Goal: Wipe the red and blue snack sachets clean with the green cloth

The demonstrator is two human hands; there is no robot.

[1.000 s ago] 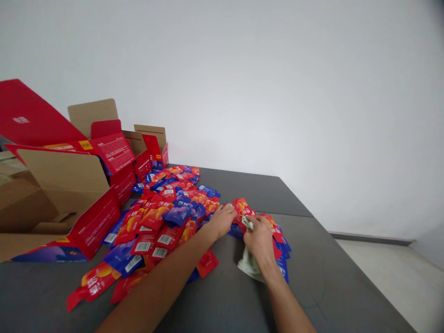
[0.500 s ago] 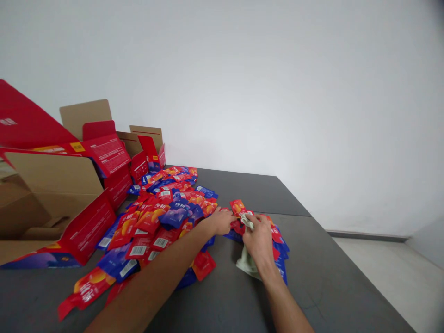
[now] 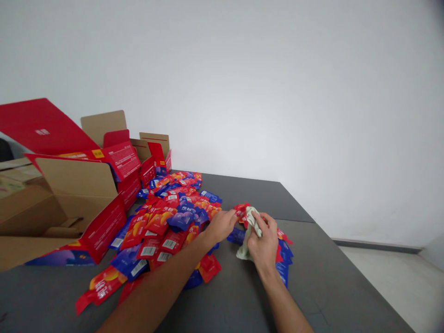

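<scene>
My right hand [image 3: 264,240] is closed around a pale green cloth [image 3: 244,249], part of which sticks up past the fingers while the rest drapes to the table. Left of it, my left hand [image 3: 223,225] pinches the edge of a red sachet [image 3: 241,210], whose far side meets the cloth. Below the fingers a blue sachet [image 3: 236,236] lies on the dark table. Several red and blue sachets [image 3: 283,259] lie beyond the right hand, partly hidden by it. A large heap of red and blue sachets [image 3: 163,217] spreads beside and behind my left forearm.
Open red cardboard boxes [image 3: 104,231] stand in a row along the left, flaps raised. The dark table [image 3: 333,282] ends at a slanting right edge, with pale floor [image 3: 385,263] beyond. A white wall [image 3: 263,92] rises behind.
My right hand has lifted and turned slightly, bringing the cloth up against the red sachet. My left hand stays close by. The whole view has shifted a little to the left.
</scene>
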